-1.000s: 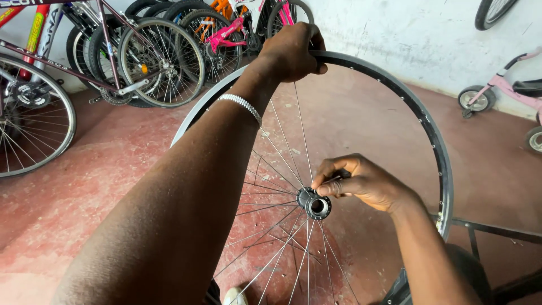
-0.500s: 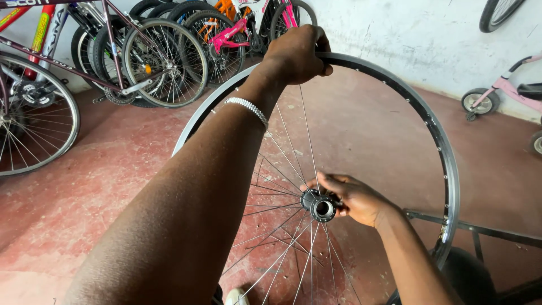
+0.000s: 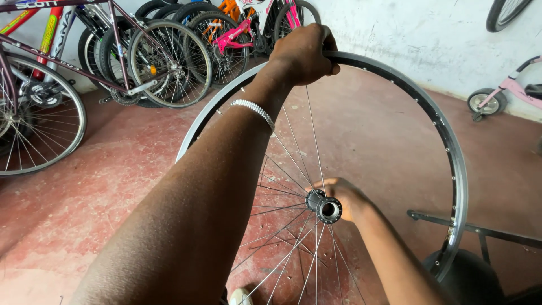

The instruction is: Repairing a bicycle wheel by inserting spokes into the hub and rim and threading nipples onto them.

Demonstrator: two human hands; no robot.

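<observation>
A bare bicycle wheel stands upright in front of me, a dark rim (image 3: pixel 446 147) with thin spokes running to a metal hub (image 3: pixel 326 208). My left hand (image 3: pixel 304 53) grips the top of the rim, a silver bracelet (image 3: pixel 254 110) on the wrist. Lower down, my right hand (image 3: pixel 345 196) sits behind the hub with its fingers around the hub's far side; the fingertips are hidden by the hub and spokes. Only the left half of the rim carries spokes.
Several bicycles (image 3: pixel 164 51) lean in a row along the white wall at the upper left. A small pink child's bike (image 3: pixel 508 93) stands at the right. A dark metal stand bar (image 3: pixel 480 230) and a black round object (image 3: pixel 468 279) lie at the lower right on the red floor.
My right hand has slid from in front of the hub to behind it. The wheel has shifted slightly right in view. My left hand keeps its grip on the rim.
</observation>
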